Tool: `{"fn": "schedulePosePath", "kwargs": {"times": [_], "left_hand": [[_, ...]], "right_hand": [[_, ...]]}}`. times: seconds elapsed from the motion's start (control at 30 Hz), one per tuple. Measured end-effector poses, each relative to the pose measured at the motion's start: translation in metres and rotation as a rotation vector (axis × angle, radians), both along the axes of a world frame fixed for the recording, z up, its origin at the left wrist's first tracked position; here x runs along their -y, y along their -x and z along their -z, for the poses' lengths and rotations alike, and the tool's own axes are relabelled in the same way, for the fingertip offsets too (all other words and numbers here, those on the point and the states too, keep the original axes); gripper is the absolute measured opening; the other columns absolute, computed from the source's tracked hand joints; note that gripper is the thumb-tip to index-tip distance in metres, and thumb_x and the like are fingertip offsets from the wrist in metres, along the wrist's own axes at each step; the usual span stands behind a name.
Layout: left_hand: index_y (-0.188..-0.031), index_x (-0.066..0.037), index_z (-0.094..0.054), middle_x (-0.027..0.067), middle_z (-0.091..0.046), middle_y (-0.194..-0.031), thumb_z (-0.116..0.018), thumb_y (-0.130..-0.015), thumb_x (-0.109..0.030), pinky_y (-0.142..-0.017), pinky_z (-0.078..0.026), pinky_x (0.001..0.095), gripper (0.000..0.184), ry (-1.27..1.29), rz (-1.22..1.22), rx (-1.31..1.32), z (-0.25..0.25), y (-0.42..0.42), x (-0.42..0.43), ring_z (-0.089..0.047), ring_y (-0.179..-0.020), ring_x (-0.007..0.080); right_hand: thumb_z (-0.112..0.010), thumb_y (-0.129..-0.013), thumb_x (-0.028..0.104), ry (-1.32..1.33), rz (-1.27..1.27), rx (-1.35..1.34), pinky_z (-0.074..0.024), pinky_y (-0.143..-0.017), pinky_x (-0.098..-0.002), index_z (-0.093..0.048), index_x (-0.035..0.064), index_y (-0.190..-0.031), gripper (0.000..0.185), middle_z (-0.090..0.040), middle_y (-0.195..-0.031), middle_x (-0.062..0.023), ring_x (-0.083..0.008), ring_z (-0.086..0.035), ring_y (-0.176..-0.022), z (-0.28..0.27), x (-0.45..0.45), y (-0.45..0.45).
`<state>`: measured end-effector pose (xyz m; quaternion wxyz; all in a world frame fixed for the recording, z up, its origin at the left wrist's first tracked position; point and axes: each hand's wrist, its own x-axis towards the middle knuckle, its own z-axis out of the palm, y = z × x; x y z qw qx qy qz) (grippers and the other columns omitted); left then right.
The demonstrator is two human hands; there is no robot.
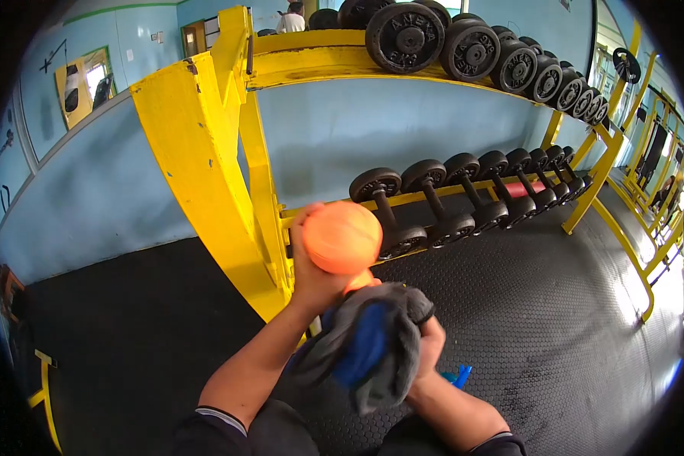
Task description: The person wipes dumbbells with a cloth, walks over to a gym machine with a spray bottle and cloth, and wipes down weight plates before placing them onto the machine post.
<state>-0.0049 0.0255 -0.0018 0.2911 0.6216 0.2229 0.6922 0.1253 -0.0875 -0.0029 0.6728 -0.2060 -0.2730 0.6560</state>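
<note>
An orange dumbbell (343, 237) is raised in front of me, one rounded end facing up toward the camera. My left hand (313, 277) is closed around it from the left side. In my right hand (431, 346) I grip a bunched grey and blue cloth (387, 372), which lies against the lower part of the dumbbell and covers much of it. The cloth is slightly blurred. The dumbbell's far end is hidden behind the cloth and hands.
Just ahead stands a yellow rack (197, 137). Black dumbbells (405, 38) line its top tier, and more black dumbbells (433, 201) rest on the lower one. A small blue object (461, 376) shows beside my right forearm, above the black rubber floor (539, 357).
</note>
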Motion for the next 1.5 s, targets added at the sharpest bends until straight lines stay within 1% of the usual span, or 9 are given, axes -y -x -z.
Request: {"fn": "schedulePosePath", "kwargs": {"times": [0.13, 0.27, 0.33, 0.53, 0.73, 0.87, 0.93, 1.23, 1.5], "left_hand": [[-0.133, -0.006, -0.028, 0.0119, -0.046, -0.125, -0.088, -0.061, -0.003, -0.1, -0.043, 0.0342, 0.093, 0.087, -0.005, -0.125, 0.009, -0.009, 0.007, -0.051, -0.117, 0.0221], [-0.129, -0.007, -0.031, 0.0112, -0.047, -0.123, -0.085, -0.062, 0.003, -0.095, -0.047, 0.034, 0.087, 0.362, -0.096, 0.144, 0.019, -0.01, -0.012, -0.053, -0.109, 0.0214], [-0.126, -0.008, -0.035, 0.0086, -0.049, -0.119, -0.081, -0.064, 0.009, -0.089, -0.05, 0.0337, 0.079, 0.461, 0.018, 0.352, 0.003, -0.012, -0.001, -0.054, -0.105, 0.0194], [-0.117, -0.011, -0.046, 0.0058, -0.056, -0.107, -0.072, -0.067, 0.018, -0.082, -0.053, 0.0329, 0.064, 0.518, 0.211, 0.567, -0.007, -0.021, 0.014, -0.059, -0.094, 0.0187], [-0.111, -0.007, -0.056, 0.006, -0.061, -0.096, -0.069, -0.075, 0.01, -0.073, -0.051, 0.0312, 0.042, 0.572, 0.193, 0.553, 0.005, -0.014, 0.001, -0.061, -0.083, 0.0185], [-0.107, -0.006, -0.059, 0.0073, -0.062, -0.09, -0.069, -0.074, 0.01, -0.068, -0.051, 0.0307, 0.037, 0.722, 0.34, 0.615, -0.001, -0.002, 0.002, -0.061, -0.077, 0.0197], [-0.106, -0.005, -0.06, 0.0071, -0.062, -0.088, -0.068, -0.072, 0.012, -0.069, -0.051, 0.0307, 0.039, 0.781, 0.515, 0.51, -0.005, -0.001, 0.012, -0.061, -0.077, 0.0195], [-0.121, -0.008, -0.034, 0.0122, -0.052, -0.106, -0.073, -0.062, 0.014, -0.072, -0.055, 0.0413, 0.074, 1.047, 0.397, 0.393, 0.059, -0.035, 0.01, -0.059, -0.09, 0.0235], [-0.126, -0.001, -0.039, 0.0133, -0.053, -0.12, -0.073, -0.07, -0.005, -0.086, -0.05, 0.0391, 0.066, 1.274, 0.533, 0.17, 0.068, -0.045, 0.028, -0.058, -0.104, 0.0252]], "right_hand": [[-0.054, -0.09, 0.012, -0.042, 0.473, 0.302, -0.0474, -0.093, -0.0332, -0.054, 0.0002, -0.115, 0.027, -0.058, -0.119, -0.0128, -0.0233, -0.059, -0.104, 0.019, -0.019, -0.007], [-0.066, -0.078, 0.016, -0.558, 0.796, 1.851, -0.0434, -0.098, -0.0358, -0.049, 0.0006, -0.125, 0.052, -0.048, -0.131, -0.0157, -0.0242, -0.054, -0.114, 0.035, -0.025, 0.014], [-0.067, -0.074, 0.014, -0.579, 0.767, 1.764, -0.0421, -0.099, -0.0398, -0.048, 0.0003, -0.128, 0.059, -0.044, -0.136, -0.0175, -0.0275, -0.051, -0.118, 0.05, -0.04, 0.01], [-0.038, -0.095, 0.048, 0.308, -0.545, -0.541, -0.0466, -0.094, -0.0414, -0.057, 0.0129, -0.119, 0.046, -0.062, -0.115, -0.0091, -0.0238, -0.061, -0.103, 0.071, -0.049, 0.006], [-0.036, -0.095, 0.053, 0.37, -0.407, -0.324, -0.0493, -0.088, -0.0432, -0.054, 0.0147, -0.112, 0.046, -0.061, -0.108, -0.0077, -0.0258, -0.06, -0.097, 0.068, -0.049, -0.002], [-0.057, -0.083, 0.028, 0.138, -0.489, 1.179, -0.0493, -0.088, -0.0407, -0.061, 0.0036, -0.112, 0.038, -0.063, -0.106, -0.0211, -0.0283, -0.062, -0.089, 0.087, -0.077, -0.073], [-0.063, -0.071, 0.015, -0.057, 0.03, 1.766, -0.0499, -0.076, -0.0347, -0.059, -0.006, -0.107, 0.043, -0.066, -0.091, -0.0167, -0.0275, -0.065, -0.088, 0.084, -0.067, -0.084], [-0.065, -0.071, 0.006, -0.053, -0.636, 0.503, -0.0464, -0.089, -0.0343, -0.056, -0.0032, -0.118, 0.049, -0.063, -0.107, -0.01, -0.0177, -0.058, -0.099, 0.062, -0.06, -0.087], [-0.074, -0.077, 0.01, 0.189, -0.583, 1.119, -0.0495, -0.084, -0.0292, -0.067, 0.0015, -0.103, 0.029, -0.069, -0.095, -0.0027, -0.0115, -0.064, -0.087, 0.083, -0.062, -0.079]]}}
